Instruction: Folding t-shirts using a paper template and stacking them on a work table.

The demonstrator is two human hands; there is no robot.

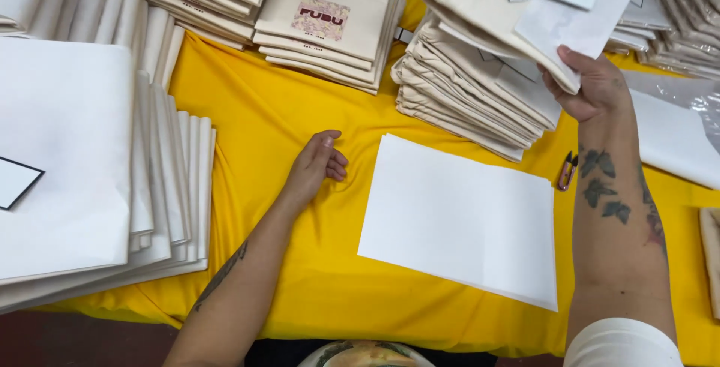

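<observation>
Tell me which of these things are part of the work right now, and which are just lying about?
In use:
- right hand lifting a folded cream bag with a white sheet off the stack
- left hand resting on the yellow cloth
- white paper laid flat in front

Lying about:
- small snips
- wrapped piles at left
- printed bags behind

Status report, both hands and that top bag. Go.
Right hand gripping folded cream bag with white sheet, lifted off stack. Left hand resting open on yellow cloth. Nothing obstructing.
</observation>
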